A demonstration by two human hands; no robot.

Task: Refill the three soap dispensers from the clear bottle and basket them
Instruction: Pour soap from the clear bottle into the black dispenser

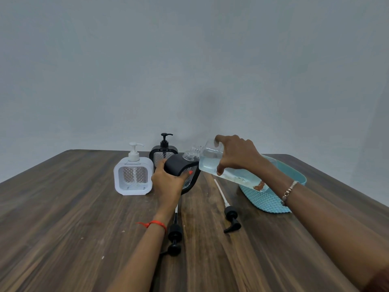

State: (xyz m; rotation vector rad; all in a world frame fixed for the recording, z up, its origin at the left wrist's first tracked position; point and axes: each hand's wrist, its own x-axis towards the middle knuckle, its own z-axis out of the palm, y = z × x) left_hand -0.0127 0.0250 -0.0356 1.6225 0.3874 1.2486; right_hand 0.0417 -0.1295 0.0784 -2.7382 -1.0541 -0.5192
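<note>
Over the table (pixel 63 207), right grip (pixel 237 154) round near-level clear bottle (pixel 210 164), mouth leftward at tilted black dispenser (pixel 179 165) in left grip (pixel 168 182).

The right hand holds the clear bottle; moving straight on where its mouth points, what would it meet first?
Most likely the open neck of the tilted black square soap dispenser that the left hand grips, though depth is unclear.

A dark brown wood-grain counter (pixel 63 207) fills the lower part of the view, its far corners rounded and its grain running away from the camera. A few small white specks (pixel 103 257) dot its near left part. Behind it rises a plain pale grey wall (pixel 189 60).
</note>
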